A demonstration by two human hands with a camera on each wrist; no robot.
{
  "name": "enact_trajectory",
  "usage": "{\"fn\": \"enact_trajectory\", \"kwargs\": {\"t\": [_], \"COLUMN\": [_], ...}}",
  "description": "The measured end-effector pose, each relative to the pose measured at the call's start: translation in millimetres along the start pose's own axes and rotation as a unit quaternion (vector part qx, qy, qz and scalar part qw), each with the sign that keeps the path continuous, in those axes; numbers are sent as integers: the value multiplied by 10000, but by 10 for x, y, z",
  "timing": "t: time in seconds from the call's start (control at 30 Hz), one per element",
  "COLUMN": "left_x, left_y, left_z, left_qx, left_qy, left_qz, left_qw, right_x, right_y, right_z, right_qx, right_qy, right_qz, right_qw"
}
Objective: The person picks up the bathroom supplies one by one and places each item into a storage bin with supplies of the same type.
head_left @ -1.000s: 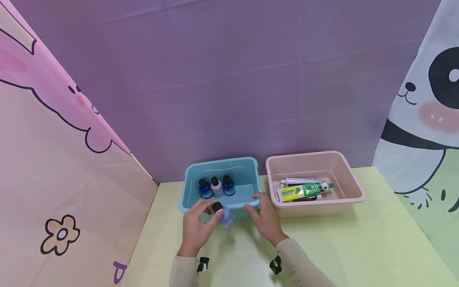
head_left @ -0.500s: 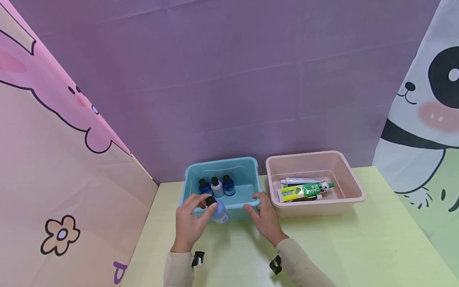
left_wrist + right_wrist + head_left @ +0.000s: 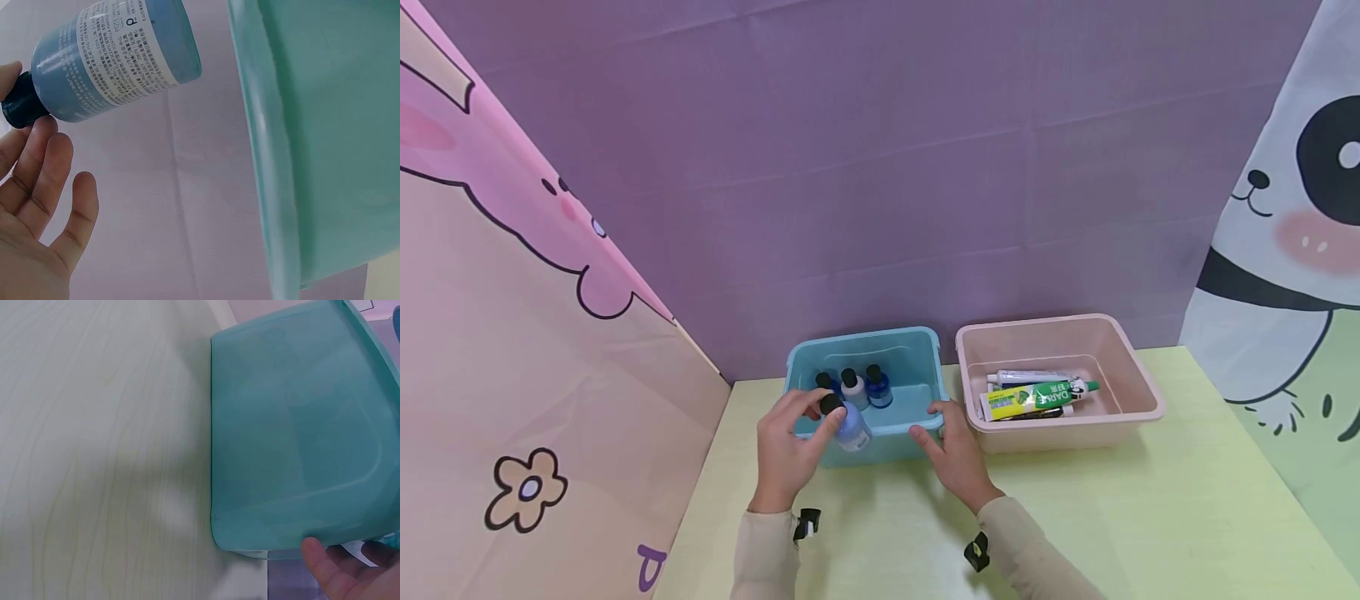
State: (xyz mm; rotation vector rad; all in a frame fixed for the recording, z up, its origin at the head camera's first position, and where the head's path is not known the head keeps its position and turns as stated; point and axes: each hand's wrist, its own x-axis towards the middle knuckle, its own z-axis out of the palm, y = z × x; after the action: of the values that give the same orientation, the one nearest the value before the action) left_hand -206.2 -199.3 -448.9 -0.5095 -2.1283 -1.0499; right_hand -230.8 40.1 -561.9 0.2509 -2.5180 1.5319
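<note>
My left hand [image 3: 786, 454] pinches the black cap [image 3: 24, 103] of a light blue bottle [image 3: 852, 429]. The bottle hangs tilted over the front rim of a teal plastic bin [image 3: 887, 450]; its printed label faces the left wrist view. Inside the bin stand a dark blue bottle [image 3: 878, 390], a whitish bottle [image 3: 854, 390] and another blue bottle [image 3: 824, 380], all black-capped, the last partly hidden by the hand. My right hand [image 3: 958, 458] grips the bin's front right corner, thumb on the outer front wall and fingers around the side.
Right of the teal bin stands a pink bin [image 3: 1067, 433], holding several tubes, among them a green and yellow toothpaste tube [image 3: 1037, 400]. Both bins rest on a pale wood-grain table [image 3: 1075, 517]. A purple cloth backdrop [image 3: 880, 208] rises close behind them.
My left hand has carried the light blue bottle left and away from me, up to the teal bin's front rim. My right hand and both bins have stayed put.
</note>
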Motion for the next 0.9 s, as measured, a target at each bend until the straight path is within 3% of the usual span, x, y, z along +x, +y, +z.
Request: {"fn": "enact_trajectory", "kwargs": {"t": [0.9], "left_x": [222], "left_y": [-70], "left_z": [-22], "left_qx": [197], "left_qy": [-68], "left_qz": [-28], "left_qw": [9998], "right_x": [14], "right_y": [-8], "right_z": [7], "right_qx": [-84], "right_qy": [-47], "right_qz": [113], "right_qw": [9999]}}
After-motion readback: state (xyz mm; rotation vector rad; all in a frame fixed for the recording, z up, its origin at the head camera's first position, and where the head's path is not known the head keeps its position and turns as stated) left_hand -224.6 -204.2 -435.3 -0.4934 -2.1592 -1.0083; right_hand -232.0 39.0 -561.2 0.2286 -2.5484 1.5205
